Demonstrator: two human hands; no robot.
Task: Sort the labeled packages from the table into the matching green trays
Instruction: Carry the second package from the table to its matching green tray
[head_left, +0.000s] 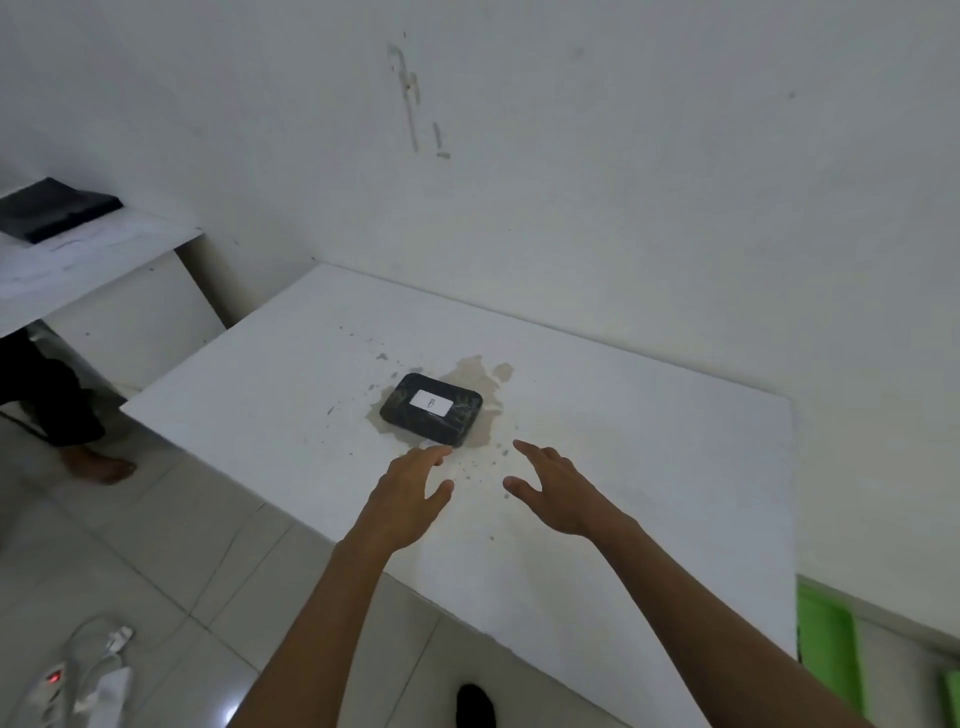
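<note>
One black wrapped package (402, 413) lies flat on the white table (649, 467), over a brownish stain. Its white label reads "B". My left hand (405, 499) reaches over the table with fingers spread, the fingertips just short of the package's near edge. To its right hovers my right hand (556, 491), also spread and holding nothing, a little nearer to me than the package. A strip of green tray (826, 644) shows past the table's right end, low in the view.
A second white table (93, 260) at the left carries a black flat object (52, 208). A person's foot (98, 465) rests on the tiled floor beside it. A power strip with cables (67, 680) lies on the floor at bottom left. A white wall stands behind the table.
</note>
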